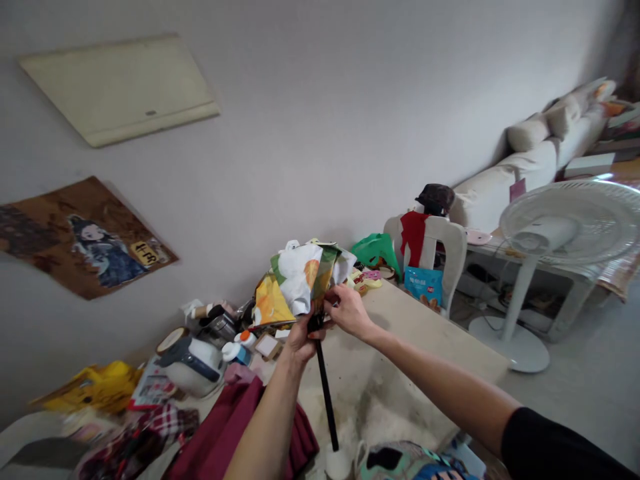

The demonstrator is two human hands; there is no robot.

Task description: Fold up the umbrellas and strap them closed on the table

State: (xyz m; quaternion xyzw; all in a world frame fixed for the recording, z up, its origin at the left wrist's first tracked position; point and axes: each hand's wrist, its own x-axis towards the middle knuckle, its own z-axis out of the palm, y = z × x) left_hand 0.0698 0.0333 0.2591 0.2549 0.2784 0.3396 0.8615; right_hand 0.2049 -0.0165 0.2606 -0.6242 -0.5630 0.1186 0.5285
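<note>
A folded umbrella (295, 280) with a white, yellow and green fruit-print canopy is held up over the table. Its black shaft (326, 393) runs down to a white handle (338, 461) near the bottom edge. My left hand (301, 340) is closed round the shaft just under the canopy. My right hand (348, 309) pinches the lower edge of the canopy fabric on the right side.
The beige table (420, 327) carries clutter: a white kettle (193, 363), small bottles, a maroon cloth (235, 427), a yellow bag (97, 387). A white chair (434, 250) with red cloth stands at the far end. A white fan (560, 233) and a sofa (540, 153) are to the right.
</note>
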